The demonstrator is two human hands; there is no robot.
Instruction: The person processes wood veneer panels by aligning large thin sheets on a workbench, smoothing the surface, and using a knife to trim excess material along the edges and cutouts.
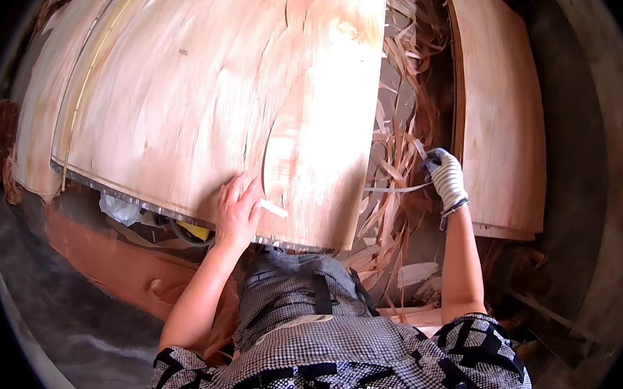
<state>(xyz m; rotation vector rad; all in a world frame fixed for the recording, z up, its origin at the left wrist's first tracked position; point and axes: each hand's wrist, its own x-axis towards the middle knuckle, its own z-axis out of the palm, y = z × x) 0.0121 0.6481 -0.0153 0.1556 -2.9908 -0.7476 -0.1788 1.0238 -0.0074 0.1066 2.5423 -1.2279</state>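
Note:
My bare left hand (pixel 238 213) lies on the near edge of a large pale wood veneer sheet (pixel 196 94), its fingers stretched out on the surface. Beside its thumb is a short white strip (pixel 274 209), which looks like tape; whether the thumb touches it I cannot tell. A long lens-shaped patch (pixel 286 145) with a dark seam runs up the sheet from there. Off the sheet's right edge, my right hand (pixel 445 178), in a striped glove with bare-looking or dark fingertips, is closed on a thin pale strip (pixel 398 189) that stretches leftward toward the sheet.
A stack of veneer (pixel 500 109) stands to the right. Torn veneer strips (pixel 388 160) litter the gap between. A yellow stick (pixel 93 72) lies along the left side of the sheet. Below the near edge are a clear plastic bag (pixel 119 209) and a brown board (pixel 113 255).

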